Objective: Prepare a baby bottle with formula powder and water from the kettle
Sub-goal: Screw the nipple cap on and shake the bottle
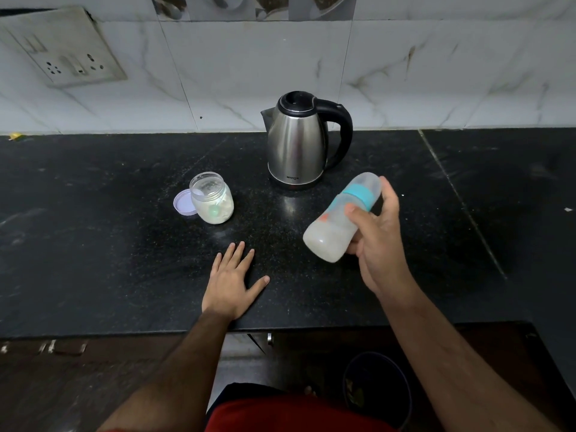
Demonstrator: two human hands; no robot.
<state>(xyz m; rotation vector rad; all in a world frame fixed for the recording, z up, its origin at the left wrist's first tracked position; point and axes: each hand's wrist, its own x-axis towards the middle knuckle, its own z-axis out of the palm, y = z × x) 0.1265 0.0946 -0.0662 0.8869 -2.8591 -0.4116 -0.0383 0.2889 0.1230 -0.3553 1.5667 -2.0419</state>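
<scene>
The baby bottle (pixel 339 218) is held in the air above the tabletop (pixel 124 244), in front of and to the right of the kettle (pixel 297 141). It is tilted, with its capped top pointing up and away toward the wall and its base pointing down toward the person. A teal collar ring (pixel 361 196) sits below the translucent cap. The lower part of the bottle holds a cloudy white liquid.

The right hand (pixel 377 238) grips the bottle, thumb across its front and fingers curled around its far side.

The left hand (pixel 232 282) lies flat on the tabletop near the front edge, palm down, fingers straight and slightly spread, holding nothing.

The kettle stands upright near the tiled wall, lid closed, spout to the left and black handle to the right.

A clear jar (pixel 213 199) of white powder stands uncapped left of the kettle, with a green scoop visible inside. Its pale purple lid (pixel 184 202) lies on the tabletop, touching the jar's left side.

A switch and socket plate (pixel 65 54) is mounted on the wall at upper left.
</scene>
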